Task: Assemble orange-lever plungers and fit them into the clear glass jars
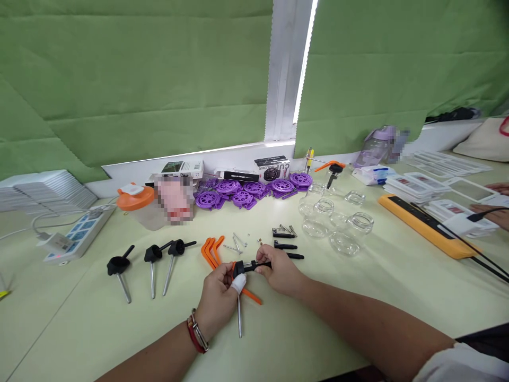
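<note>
A person's left hand (218,302), thumb capped in white tape, closes around a small assembly (241,271) of black head, metal pin and orange lever, held just above the pale table (318,318) at centre. The right hand (278,270) pinches the assembly's black stub from the other side, wrist bent inward, both forearms reaching in from the lower edge. Just beyond lie 2 orange levers (210,251), loose metal pins (236,245), springs (284,229) and 2 black rods (288,250). 3 finished black-headed pins (151,262) rest to the left. Purple wheels (254,190) line the white sill beneath green curtains (135,79). Clear glass jars (338,223), apparently holding nothing, stand to the right, near an orange power strip (425,225). Another person's hand (491,215) shows at the far right edge.
</note>
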{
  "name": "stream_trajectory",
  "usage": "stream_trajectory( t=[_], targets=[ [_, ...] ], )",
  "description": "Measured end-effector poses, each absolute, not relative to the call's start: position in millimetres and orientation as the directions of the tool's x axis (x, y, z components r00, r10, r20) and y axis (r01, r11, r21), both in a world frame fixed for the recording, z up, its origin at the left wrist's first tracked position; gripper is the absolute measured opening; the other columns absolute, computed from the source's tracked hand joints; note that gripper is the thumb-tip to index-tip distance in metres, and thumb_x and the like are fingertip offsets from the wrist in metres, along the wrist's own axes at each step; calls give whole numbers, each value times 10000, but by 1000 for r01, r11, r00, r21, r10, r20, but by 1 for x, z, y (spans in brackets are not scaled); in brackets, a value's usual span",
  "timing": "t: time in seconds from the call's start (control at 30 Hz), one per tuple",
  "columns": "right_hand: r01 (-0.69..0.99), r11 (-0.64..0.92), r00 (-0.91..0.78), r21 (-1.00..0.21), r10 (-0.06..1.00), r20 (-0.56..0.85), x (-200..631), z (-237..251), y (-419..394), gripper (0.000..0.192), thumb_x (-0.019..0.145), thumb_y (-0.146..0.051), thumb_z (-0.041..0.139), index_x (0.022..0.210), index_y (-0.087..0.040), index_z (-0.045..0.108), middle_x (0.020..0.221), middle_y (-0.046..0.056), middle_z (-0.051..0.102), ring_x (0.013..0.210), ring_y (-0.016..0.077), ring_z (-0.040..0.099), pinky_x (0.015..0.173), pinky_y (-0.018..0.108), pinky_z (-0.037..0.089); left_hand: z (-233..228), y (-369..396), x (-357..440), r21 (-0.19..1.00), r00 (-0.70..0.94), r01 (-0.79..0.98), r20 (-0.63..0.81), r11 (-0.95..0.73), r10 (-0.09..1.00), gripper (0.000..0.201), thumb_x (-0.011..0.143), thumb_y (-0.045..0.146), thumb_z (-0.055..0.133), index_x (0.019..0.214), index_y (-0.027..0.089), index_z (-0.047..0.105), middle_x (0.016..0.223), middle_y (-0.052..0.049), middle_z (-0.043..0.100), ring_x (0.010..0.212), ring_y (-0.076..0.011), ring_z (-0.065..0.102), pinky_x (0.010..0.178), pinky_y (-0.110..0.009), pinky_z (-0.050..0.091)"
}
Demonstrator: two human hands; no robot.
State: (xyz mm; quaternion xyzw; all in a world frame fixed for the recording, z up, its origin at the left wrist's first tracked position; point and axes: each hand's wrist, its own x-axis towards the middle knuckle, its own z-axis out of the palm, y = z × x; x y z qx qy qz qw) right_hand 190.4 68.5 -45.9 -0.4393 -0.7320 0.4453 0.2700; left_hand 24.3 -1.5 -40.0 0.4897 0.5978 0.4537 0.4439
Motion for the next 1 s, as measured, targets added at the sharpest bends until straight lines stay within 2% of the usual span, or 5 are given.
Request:
stream_trajectory(
  t=[0.5,1.0],
  targets=[
    [436,293,-474,-851,878,59,192,-47,66,115,732,-147,545,819,-201,494,750,0,558,712,148,517,646,268,401,-40,-2,24,972,-145,202,-91,120,985,288,739,353,631,942,148,622,830,-37,661,751,-163,596,693,-280,484],
    [426,279,-469,-861,882,53,192,-45,66,130,729,-154,567,826,-197,492,780,13,571,749,162,534,682,290,419,-39,-3,24,976,-138,184,-95,120,986,261,746,334,624,931,150,610,820,-34,653,739,-158,590,696,-281,481]
  ],
)
